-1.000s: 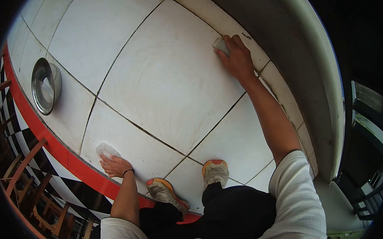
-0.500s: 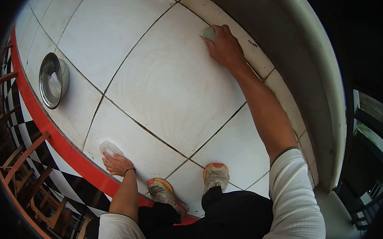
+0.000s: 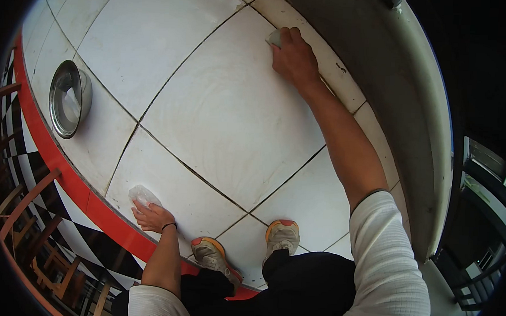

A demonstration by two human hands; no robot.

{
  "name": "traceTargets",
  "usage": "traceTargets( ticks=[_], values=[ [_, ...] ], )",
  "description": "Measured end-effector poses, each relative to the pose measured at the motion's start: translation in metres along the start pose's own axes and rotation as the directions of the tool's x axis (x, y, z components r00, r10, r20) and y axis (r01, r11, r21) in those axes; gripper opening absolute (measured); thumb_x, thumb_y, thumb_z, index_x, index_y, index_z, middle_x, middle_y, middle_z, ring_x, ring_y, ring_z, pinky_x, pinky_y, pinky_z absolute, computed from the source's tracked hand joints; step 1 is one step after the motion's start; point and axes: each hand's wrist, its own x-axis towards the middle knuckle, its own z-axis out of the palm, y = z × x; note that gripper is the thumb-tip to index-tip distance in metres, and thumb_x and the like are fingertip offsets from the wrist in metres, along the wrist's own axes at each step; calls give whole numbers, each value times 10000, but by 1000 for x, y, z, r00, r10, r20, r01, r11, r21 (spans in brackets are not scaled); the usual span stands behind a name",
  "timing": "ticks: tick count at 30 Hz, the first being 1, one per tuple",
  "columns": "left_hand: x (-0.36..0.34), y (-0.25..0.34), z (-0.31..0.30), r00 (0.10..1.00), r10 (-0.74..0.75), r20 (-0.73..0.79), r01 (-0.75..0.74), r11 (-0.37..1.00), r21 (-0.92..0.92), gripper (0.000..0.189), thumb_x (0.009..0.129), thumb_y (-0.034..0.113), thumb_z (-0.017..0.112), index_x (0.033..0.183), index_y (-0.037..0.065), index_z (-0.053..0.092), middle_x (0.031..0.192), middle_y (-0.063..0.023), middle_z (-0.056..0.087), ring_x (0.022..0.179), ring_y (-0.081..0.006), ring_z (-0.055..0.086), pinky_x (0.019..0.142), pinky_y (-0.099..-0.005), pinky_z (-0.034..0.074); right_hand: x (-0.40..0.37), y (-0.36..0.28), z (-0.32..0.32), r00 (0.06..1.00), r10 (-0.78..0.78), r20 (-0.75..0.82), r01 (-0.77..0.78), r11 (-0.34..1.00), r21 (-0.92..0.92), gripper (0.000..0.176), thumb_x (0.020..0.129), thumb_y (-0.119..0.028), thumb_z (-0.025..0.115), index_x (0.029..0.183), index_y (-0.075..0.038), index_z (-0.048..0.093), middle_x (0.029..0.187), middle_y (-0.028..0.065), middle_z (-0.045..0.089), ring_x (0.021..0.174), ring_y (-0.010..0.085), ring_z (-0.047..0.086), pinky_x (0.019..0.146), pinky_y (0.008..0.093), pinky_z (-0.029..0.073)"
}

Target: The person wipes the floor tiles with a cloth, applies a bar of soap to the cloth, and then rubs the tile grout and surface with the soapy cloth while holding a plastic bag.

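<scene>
At the far side of the white tiled floor (image 3: 221,116), my right hand (image 3: 296,60) is closed around a grey-green pad (image 3: 275,38), perhaps a sponge. It presses the pad against the tile near the raised tiled edge; most of the pad is hidden by my fingers. Low on the left, my left hand (image 3: 154,217) rests on the floor near the red border, its bent fingers gripping the near edge of a crumpled clear plastic bag (image 3: 144,194). Faint swirling smears show on the large tile between my hands.
A metal bowl (image 3: 86,95) with something whitish inside sits at the left. Past the red border (image 3: 98,210) lie a black-and-white checkered floor and wooden chairs (image 3: 30,203). My shoes (image 3: 283,235) stand on the tiles. A grey wall-like ledge (image 3: 394,79) curves along the right.
My right hand and the pad have shifted slightly up, with the hand turned a little. The left hand stays at the plastic bag. The whole view has moved slightly.
</scene>
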Motion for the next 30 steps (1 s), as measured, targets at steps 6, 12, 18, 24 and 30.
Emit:
traceTargets(
  ticks=[6, 12, 18, 24, 30],
  values=[
    [-1, 4, -5, 1000, -10, 11, 10, 1000, 18, 539, 1031, 370, 448, 1549, 249, 363, 1550, -115, 368, 1407, -299, 372, 1111, -521, 279, -34, 18, -19, 992, 1, 124, 0, 1000, -7, 441, 944, -201, 654, 1283, 46, 519, 1167, 214, 556, 965, 399, 668, 811, 450, 585],
    [-3, 3, -1, 1000, 1, -22, -1, 999, -35, 542, 1025, 356, 468, 1546, 237, 374, 1552, -125, 365, 1404, -308, 372, 1111, -522, 282, -67, 29, -18, 998, -16, 60, 15, 1000, 14, 402, 936, -151, 658, 1259, 52, 533, 1132, 225, 564, 945, 419, 663, 786, 451, 577],
    [-1, 5, -6, 1000, 3, -8, -3, 999, -34, 548, 1019, 346, 478, 1546, 236, 375, 1555, -122, 365, 1399, -320, 375, 1112, -520, 288, 38, -13, -4, 995, 33, 94, -36, 999, 35, 338, 946, -232, 633, 1131, 34, 536, 1189, 219, 549, 1001, 428, 658, 831, 492, 573],
    [-2, 0, 2, 999, 16, -32, -17, 999, -47, 545, 1022, 363, 473, 1546, 249, 376, 1549, -120, 377, 1398, -321, 380, 1102, -530, 296, -58, 31, -35, 974, 59, 221, -53, 998, -32, 471, 946, -200, 647, 1321, 37, 490, 1229, 211, 519, 1033, 419, 654, 870, 482, 564],
    [-3, -1, 4, 997, 28, -68, -32, 998, -58, 548, 1020, 370, 476, 1546, 255, 380, 1552, -123, 378, 1409, -320, 369, 1097, -540, 298, 10, -8, -6, 994, -15, 107, 11, 999, 30, 446, 937, -195, 653, 1280, 51, 509, 1199, 215, 549, 1011, 422, 660, 858, 477, 566]
  ],
)
